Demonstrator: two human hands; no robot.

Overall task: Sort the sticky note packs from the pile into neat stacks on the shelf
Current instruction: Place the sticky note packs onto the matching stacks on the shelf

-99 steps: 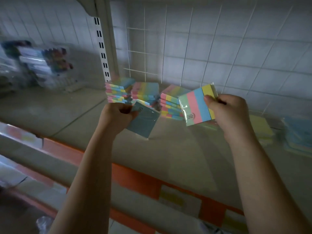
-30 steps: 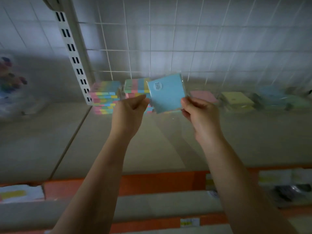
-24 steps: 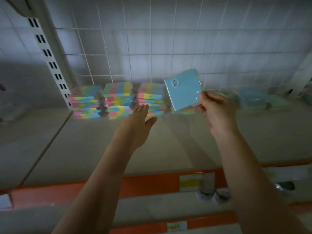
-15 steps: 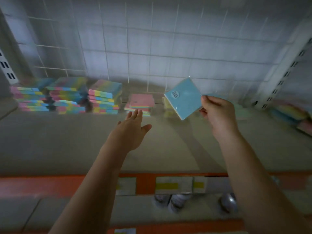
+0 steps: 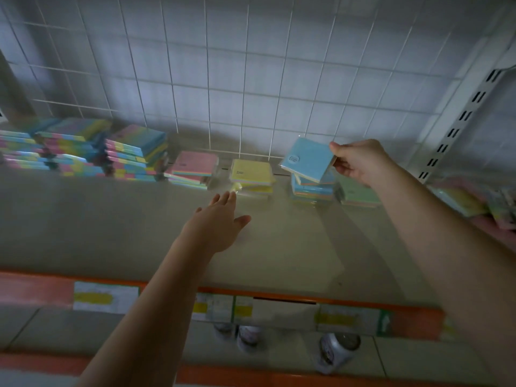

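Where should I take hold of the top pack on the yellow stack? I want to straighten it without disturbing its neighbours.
Judging by its pose, grip the top yellow pack by its left and right edges, coming from the front and above. It lies flat, with open gaps toward the pink stack and blue stack, and the open left hand is already just in front of it.

Dim light, white wire grid back panel [image 5: 251, 65], slotted upright [image 5: 458, 118], orange shelf edge [image 5: 413, 317]

The left hand [image 5: 220, 219] reaches forward, palm down, fingers straight and thumb out to the side. The right hand [image 5: 360, 160] is higher and further right, pinching the corner of a square light-blue wrapped paper pack [image 5: 307, 159], tilted.
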